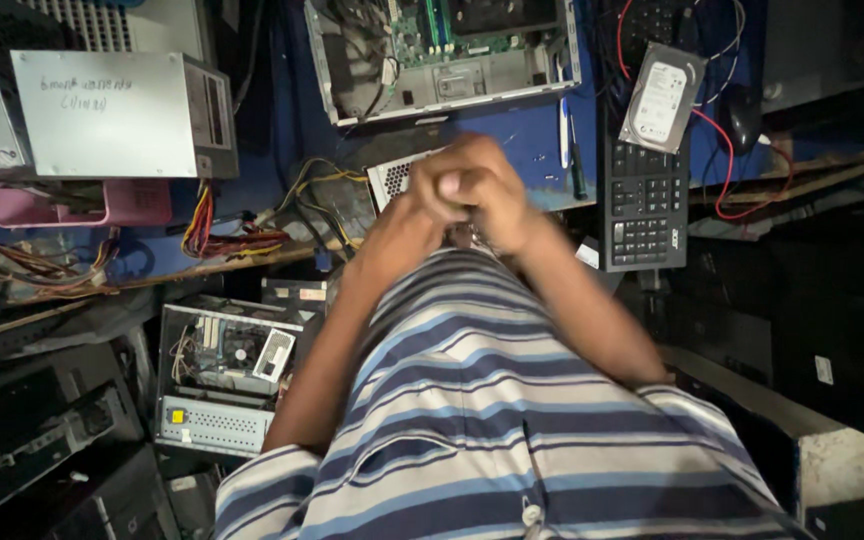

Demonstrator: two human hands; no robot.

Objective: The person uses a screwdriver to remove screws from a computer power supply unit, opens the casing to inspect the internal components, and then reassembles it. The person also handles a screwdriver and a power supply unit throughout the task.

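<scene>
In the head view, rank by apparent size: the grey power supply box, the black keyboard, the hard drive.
1. grey power supply box, largest.
2. black keyboard, somewhat smaller, partly covered.
3. hard drive, clearly smallest.
All lie at similar depth on the bench.

1. The left hand point(407, 215) and the right hand point(477, 185) are pressed together in front of the chest, fingers curled.
2. Both forearms are bare, elbows bent outward.
3. Whatever the hands may hold is hidden.

1 head-worn camera looks steeply down, close over the striped shirt point(492, 420), towards the cluttered blue bench point(512, 140).
</scene>
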